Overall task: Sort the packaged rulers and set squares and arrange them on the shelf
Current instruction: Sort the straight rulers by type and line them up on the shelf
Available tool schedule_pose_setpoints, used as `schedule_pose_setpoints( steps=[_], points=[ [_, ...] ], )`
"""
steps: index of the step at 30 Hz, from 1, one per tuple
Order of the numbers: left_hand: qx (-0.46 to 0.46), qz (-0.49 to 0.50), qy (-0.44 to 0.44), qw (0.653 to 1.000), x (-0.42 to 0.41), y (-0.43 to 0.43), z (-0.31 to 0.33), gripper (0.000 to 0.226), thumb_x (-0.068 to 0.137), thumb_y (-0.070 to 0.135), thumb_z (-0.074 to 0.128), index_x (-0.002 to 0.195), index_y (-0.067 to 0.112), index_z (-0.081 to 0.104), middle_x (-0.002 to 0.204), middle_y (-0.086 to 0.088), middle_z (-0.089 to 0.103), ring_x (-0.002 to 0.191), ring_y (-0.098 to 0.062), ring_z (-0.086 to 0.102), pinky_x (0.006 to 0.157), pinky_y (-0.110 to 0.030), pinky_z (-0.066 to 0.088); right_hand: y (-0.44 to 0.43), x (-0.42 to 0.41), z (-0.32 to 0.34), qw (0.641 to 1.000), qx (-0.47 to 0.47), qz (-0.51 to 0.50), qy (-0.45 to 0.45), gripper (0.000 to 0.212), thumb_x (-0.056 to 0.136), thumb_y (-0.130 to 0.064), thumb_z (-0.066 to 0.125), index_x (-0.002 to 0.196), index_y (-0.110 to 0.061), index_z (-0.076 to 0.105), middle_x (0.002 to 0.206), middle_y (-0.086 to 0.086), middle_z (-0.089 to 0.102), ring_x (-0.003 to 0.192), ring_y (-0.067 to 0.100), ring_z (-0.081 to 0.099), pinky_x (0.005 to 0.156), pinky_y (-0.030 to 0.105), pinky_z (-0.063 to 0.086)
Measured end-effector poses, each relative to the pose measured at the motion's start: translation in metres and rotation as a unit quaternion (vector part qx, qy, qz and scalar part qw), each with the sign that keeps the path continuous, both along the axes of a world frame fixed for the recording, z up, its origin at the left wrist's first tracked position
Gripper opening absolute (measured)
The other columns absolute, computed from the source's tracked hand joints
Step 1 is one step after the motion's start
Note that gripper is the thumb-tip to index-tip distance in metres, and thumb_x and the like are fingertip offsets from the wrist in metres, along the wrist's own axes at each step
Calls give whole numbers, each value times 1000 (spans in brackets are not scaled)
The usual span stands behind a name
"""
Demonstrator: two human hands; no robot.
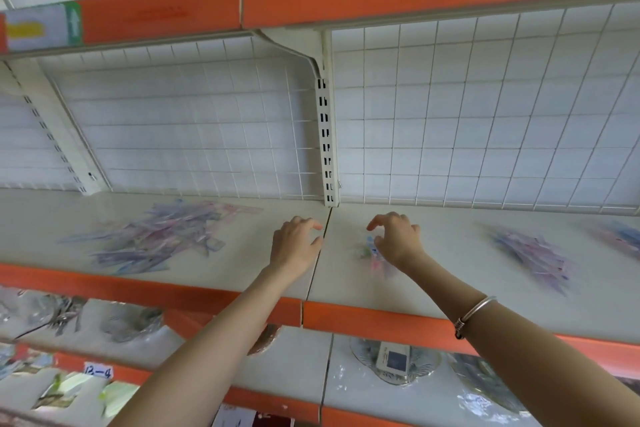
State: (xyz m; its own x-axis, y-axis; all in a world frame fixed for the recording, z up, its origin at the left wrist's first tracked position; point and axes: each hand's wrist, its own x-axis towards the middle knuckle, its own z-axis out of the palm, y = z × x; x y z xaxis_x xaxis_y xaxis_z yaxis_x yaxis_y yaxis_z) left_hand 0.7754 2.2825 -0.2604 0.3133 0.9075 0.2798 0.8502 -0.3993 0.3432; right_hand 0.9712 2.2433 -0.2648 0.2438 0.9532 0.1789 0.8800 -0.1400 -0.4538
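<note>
Clear-wrapped rulers heaped at nine o'clock, tidier pile at three; left hand empty, fingers loosely apart; right hand over packet, grip unclear, probably placing it separately.

Scattered heap of packaged rulers on the shelf at left, another pile at right, one packet between

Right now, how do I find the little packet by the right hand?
Follow the cream shelf with the orange front edge to its middle seam. Just right, by the right hand, lies a small clear pink-and-blue packet. Unlike the heaps either side, it lies alone.
</note>
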Motion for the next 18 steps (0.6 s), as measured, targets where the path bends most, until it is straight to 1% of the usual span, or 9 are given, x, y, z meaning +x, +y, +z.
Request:
schedule_pose_setpoints(
  steps=[3,8,14,18],
  points=[
    [8,13,14,1000,-22,0,1,30,95,27,51,123,22,60,130,-2,56,118,-22,52,97,-35,38,3,-15,1,998,-13,48,-41,36,88,-6,48,118,-22,59,123,5,54,116,22,48,93,32,29],
    [-1,59,22,998,-52,1,-2,30,96,29,50,124,23,58,129,-1,55,117,-22,52,96,-36,38,10,-32,3,989,-17,95,-109,39,88,-5,47,121,-22,57,124,3,55,117,22,49,92,33,30],
    [-17,123,44,991,-72,-3,-1,33,96,30,50,128,24,55,131,-4,54,120,-25,49,98,-37,37,23,-47,6,980,-11,150,-128,42,86,-4,47,123,-22,56,124,1,56,118,21,50,92,33,31],
    [-43,172,40,983,-91,-1,-1,35,95,32,52,128,24,55,131,-5,53,122,-26,49,104,-39,37,33,-61,7,974,-11,188,-127,40,87,-6,48,124,-21,55,124,3,55,119,22,49,95,32,31]
  ],
)
